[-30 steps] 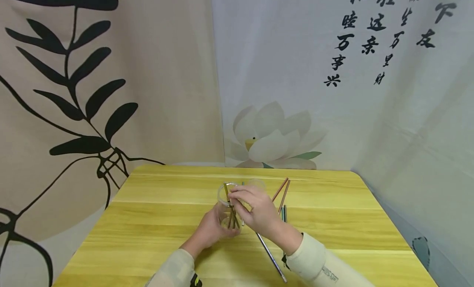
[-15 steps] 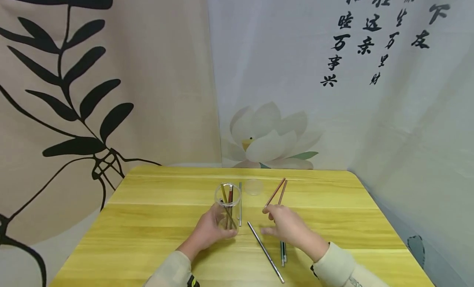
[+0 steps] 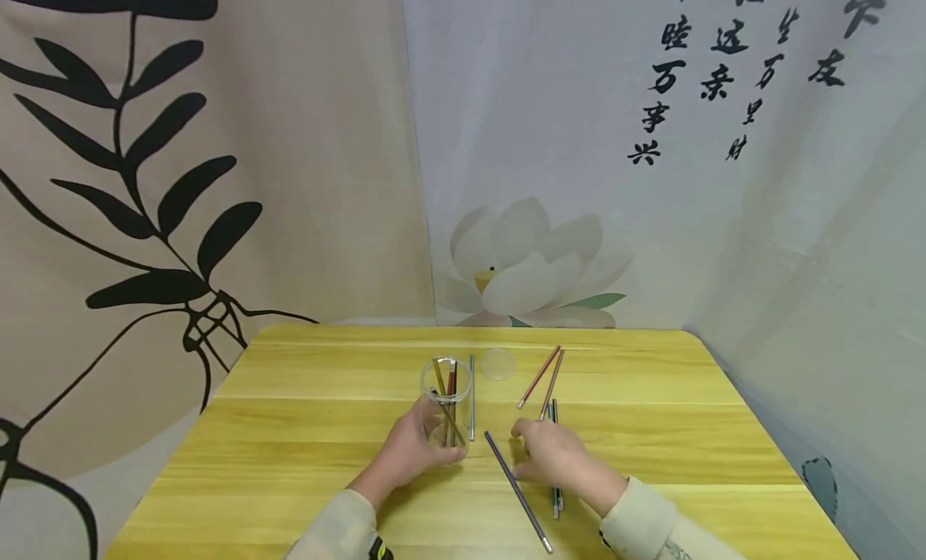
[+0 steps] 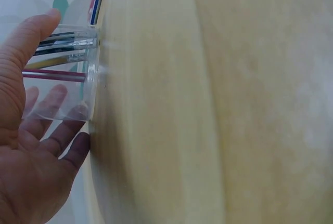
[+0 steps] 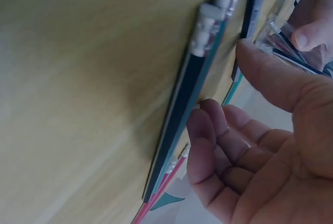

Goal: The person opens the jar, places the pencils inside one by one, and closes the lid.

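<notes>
My left hand (image 3: 412, 443) holds a clear plastic jar (image 3: 465, 419) upright on the table, fingers and thumb curved around its lower wall. Several pencils (image 3: 452, 381) lean inside it, a yellow and a red one among them. To the right, my right hand (image 3: 560, 455) hovers low with loosely bent fingers and nothing in them. Its thumb is close to a dark pencil (image 3: 517, 492); whether it touches cannot be told. Partly under this hand lie two dark green pencils (image 5: 182, 94), their white eraser ends showing in the right wrist view.
Two red pencils (image 3: 538, 377) lie beyond my right hand. A teal pencil (image 3: 473, 399) lies just right of the jar, and a clear round lid (image 3: 497, 364) behind it. The wooden table (image 3: 289, 431) ends at a hanging printed cloth (image 3: 347, 182).
My right hand has withdrawn from the jar's mouth, moved right toward the loose pencils and then slightly nearer to me. My left hand has kept its hold on the jar.
</notes>
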{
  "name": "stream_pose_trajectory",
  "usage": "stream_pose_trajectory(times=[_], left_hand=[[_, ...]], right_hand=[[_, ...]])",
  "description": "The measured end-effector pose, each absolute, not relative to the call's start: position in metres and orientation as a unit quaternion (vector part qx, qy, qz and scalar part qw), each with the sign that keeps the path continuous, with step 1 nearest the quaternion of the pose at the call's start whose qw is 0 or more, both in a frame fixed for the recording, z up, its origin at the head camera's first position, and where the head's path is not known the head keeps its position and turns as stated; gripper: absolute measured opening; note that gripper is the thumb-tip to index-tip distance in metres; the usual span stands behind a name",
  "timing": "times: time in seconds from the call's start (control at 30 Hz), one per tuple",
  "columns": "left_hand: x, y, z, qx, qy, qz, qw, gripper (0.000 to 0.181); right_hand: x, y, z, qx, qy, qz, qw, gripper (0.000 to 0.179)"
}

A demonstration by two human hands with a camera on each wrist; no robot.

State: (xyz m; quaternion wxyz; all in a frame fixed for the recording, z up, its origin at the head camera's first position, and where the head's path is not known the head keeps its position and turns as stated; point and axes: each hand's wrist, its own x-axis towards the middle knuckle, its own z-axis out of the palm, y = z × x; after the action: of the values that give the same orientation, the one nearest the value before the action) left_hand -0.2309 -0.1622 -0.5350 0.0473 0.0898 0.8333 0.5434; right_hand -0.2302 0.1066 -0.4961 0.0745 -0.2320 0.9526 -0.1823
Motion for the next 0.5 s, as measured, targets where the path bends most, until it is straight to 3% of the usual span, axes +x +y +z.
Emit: stream_pose_trajectory(times=[0.13,0.3,0.5], left_hand=[[-0.231,-0.162,-0.534,0.089,0.833,0.544,0.046,0.102],[-0.23,-0.162,-0.532,0.093,0.832,0.546,0.042,0.102],[-0.23,-0.161,-0.533,0.095,0.834,0.542,0.039,0.098]], right_hand=[[-0.23,0.103,-0.496,-0.236,0.947,-0.203,0.074,0.038],[-0.227,0.093,-0.497,-0.233,0.94,-0.22,0.115,0.053],[-0.221,0.083,-0.505,-0.241,0.924,-0.265,0.132,0.046]])
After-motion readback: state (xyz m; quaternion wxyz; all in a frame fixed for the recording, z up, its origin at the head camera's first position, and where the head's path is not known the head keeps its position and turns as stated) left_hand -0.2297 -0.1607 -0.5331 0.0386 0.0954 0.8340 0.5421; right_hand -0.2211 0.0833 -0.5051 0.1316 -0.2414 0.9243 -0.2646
